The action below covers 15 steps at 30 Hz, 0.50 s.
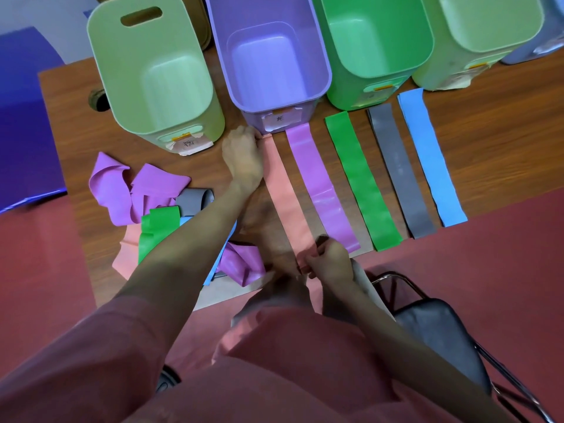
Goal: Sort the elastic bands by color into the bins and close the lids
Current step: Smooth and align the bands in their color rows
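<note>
Head view: my left hand (244,154) pinches the far end of the salmon band (287,203), my right hand (328,262) its near end, flat on the counter (488,141) before the purple bin (274,56). Light, limp, stretchy; best held by its ends.

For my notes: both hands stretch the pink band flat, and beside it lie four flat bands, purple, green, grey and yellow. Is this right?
Not quite. In the head view the last flat band is blue, not yellow. The rest stands: left hand and right hand hold the pink band.
</note>
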Tool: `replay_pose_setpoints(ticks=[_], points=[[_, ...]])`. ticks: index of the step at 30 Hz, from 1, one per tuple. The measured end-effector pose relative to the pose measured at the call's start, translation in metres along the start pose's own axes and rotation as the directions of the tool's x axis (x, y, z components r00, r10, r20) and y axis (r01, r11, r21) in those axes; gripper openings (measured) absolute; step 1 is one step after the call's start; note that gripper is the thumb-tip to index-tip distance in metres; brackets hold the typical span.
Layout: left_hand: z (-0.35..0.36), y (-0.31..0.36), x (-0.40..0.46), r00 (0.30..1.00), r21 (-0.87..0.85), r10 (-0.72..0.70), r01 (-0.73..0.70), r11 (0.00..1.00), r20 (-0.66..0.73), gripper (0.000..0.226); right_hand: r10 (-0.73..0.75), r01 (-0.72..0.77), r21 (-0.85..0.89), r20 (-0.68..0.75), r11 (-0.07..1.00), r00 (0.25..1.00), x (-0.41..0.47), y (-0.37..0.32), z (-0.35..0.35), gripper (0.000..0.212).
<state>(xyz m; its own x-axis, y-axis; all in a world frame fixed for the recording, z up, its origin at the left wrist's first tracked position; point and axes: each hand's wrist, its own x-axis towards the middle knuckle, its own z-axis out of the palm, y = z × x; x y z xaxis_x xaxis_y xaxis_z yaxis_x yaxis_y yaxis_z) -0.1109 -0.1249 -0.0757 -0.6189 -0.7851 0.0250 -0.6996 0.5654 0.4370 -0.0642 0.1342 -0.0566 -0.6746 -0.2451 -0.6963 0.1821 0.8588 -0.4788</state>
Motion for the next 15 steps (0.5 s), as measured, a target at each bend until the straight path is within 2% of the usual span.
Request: replay_pose_setpoints(ticks=[3, 5, 7, 9, 12, 15], points=[[0.005, -0.001, 0.000, 0.997, 0.063, -0.068, 0.071, 0.996, -0.047, 0.009, -0.017, 0.017, -0.060, -0.004, 0.998, 1.000, -0.003, -0.004, -0.002, 0.022], [0.007, -0.002, -0.001, 0.994, 0.060, -0.084, 0.088, 0.994, -0.068, 0.008, -0.032, 0.028, -0.139, -0.024, 0.990, 0.999, -0.006, -0.006, -0.006, 0.036], [0.005, -0.005, -0.004, 0.996, 0.019, -0.082, 0.083, 0.996, -0.032, 0.009, -0.065, 0.050, -0.244, -0.054, 0.968, 0.996, -0.008, -0.007, -0.008, 0.048], [-0.004, -0.009, -0.009, 0.997, -0.092, -0.077, 0.079, 0.993, 0.016, 0.018, -0.131, 0.112, -0.304, -0.044, 0.946, 0.990, -0.011, -0.014, -0.009, 0.046], [-0.028, -0.025, -0.029, 0.999, -0.253, -0.020, 0.031, 0.967, 0.048, 0.023, -0.283, 0.291, -0.318, 0.071, 0.902, 0.956, -0.014, -0.025, -0.007, 0.034], [-0.057, -0.050, -0.067, 0.998, -0.281, 0.032, -0.016, 0.960, 0.050, 0.020, -0.424, 0.478, -0.318, 0.227, 0.819, 0.877, -0.013, -0.033, 0.001, 0.037]])
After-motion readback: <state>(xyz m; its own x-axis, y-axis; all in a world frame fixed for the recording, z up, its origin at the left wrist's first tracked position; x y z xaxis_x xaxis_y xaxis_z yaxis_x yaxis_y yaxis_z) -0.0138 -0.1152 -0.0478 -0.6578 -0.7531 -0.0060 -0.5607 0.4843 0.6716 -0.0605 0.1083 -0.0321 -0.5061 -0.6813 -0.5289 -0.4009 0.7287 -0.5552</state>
